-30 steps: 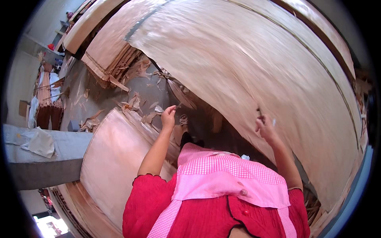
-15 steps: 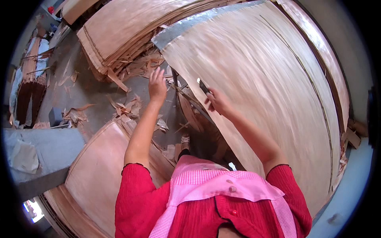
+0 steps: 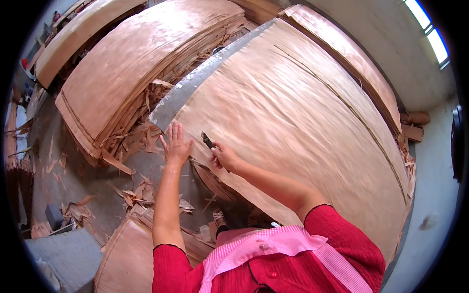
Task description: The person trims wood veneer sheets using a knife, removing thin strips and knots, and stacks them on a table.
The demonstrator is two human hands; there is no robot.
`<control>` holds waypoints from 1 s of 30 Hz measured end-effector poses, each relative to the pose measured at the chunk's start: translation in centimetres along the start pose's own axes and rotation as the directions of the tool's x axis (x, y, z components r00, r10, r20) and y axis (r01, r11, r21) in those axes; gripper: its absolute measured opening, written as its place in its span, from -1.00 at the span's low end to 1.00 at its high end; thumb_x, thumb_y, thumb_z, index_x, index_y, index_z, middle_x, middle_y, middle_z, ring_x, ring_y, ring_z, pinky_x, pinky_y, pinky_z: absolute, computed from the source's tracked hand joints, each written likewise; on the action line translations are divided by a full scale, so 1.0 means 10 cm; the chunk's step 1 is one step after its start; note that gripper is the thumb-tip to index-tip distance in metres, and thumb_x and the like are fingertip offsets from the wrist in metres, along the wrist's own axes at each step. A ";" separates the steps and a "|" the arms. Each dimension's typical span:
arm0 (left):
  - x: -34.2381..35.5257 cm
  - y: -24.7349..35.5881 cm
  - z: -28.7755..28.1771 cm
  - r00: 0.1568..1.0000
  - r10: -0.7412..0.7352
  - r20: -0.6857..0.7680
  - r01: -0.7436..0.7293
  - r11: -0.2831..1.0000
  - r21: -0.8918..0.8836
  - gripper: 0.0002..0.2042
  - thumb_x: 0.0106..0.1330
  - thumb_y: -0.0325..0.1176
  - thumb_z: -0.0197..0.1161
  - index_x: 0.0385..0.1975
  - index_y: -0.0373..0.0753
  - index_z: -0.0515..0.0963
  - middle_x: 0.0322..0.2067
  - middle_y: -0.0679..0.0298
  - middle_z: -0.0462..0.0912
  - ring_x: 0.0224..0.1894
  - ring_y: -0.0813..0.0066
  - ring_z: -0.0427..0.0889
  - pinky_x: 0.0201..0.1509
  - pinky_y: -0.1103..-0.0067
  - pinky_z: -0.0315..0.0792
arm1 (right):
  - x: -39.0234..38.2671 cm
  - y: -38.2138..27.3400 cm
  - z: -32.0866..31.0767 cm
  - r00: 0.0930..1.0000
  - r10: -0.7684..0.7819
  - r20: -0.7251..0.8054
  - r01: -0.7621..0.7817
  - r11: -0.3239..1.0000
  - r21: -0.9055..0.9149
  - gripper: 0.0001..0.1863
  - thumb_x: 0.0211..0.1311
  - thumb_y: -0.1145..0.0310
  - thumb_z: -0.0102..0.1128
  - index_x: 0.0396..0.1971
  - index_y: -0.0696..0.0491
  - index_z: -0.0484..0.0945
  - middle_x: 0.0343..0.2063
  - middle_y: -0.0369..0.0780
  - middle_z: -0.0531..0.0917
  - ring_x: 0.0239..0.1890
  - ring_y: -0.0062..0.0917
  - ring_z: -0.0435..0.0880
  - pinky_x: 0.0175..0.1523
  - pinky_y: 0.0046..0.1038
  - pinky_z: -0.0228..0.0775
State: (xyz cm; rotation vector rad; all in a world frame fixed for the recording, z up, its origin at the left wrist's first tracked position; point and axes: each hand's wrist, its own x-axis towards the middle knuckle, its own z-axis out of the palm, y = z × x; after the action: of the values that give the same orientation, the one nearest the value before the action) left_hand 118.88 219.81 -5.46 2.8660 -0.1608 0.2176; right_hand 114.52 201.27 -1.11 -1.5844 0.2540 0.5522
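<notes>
A broad, pale wood veneer sheet (image 3: 283, 117) lies on a worktable with a grey edge strip (image 3: 195, 80). At the sheet's near left corner my left hand (image 3: 177, 146) has its fingers spread, palm down; whether it presses on the sheet I cannot tell. Just to its right, my right hand (image 3: 224, 157) grips a dark utility knife (image 3: 207, 140), the tip pointing up and away from me over the sheet. Across the sheet's far right part runs a long thin stick (image 3: 349, 105).
Stacked veneer (image 3: 127, 63) rises beyond the floor at left, with torn scraps (image 3: 137, 141) around its foot. Another stack (image 3: 347, 53) stands behind the table. Nearer me are a lower-left veneer pile (image 3: 127, 259) and a grey block-like surface (image 3: 68, 254). A wall (image 3: 430, 195) bounds the right.
My view has swung, so the table sits further left and lower. Both hands have come closer together at the sheet's left corner, the knife still in my right hand.
</notes>
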 end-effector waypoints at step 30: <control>1.55 -0.42 -0.27 0.811 -0.006 0.585 0.395 0.742 -0.541 -0.87 -0.01 -0.38 0.24 -0.69 -0.25 0.48 -0.72 0.39 0.45 -0.68 0.62 0.36 -0.60 0.64 0.23 | -1.56 0.87 -1.95 0.645 -0.478 -0.597 -0.335 0.525 -0.782 -0.46 0.00 0.30 0.06 0.06 0.03 0.27 0.17 -0.19 0.19 0.23 -0.28 0.09 0.23 -0.20 -0.05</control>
State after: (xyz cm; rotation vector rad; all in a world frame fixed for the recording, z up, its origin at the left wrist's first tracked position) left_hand 134.31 223.17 -1.37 2.1305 -0.0017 -0.6168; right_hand 100.78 178.71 -0.90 -2.8025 0.6156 -0.2403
